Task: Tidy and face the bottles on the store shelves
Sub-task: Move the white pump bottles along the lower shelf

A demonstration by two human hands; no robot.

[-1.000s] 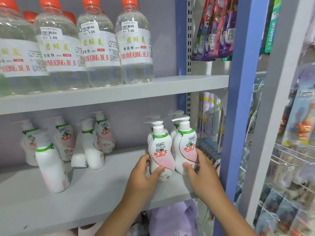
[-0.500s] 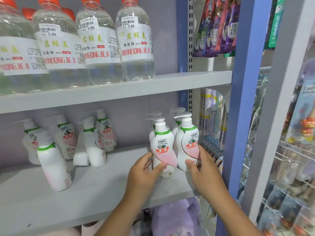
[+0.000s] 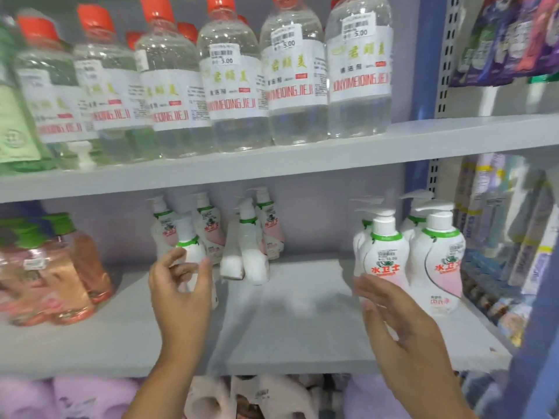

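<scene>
Reaching left hand (image 3: 181,294) toward pump bottle (image 3: 190,252)

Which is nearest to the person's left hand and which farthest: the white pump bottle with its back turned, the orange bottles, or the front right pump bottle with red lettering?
From the left hand:
1. Back-turned pump bottle, right at the fingertips on the lower shelf.
2. Orange bottles, at the shelf's left end.
3. Front right pump bottle, at the far right end, past the right hand.

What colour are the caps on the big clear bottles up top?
Orange-red caps, seen in the head view.
</scene>
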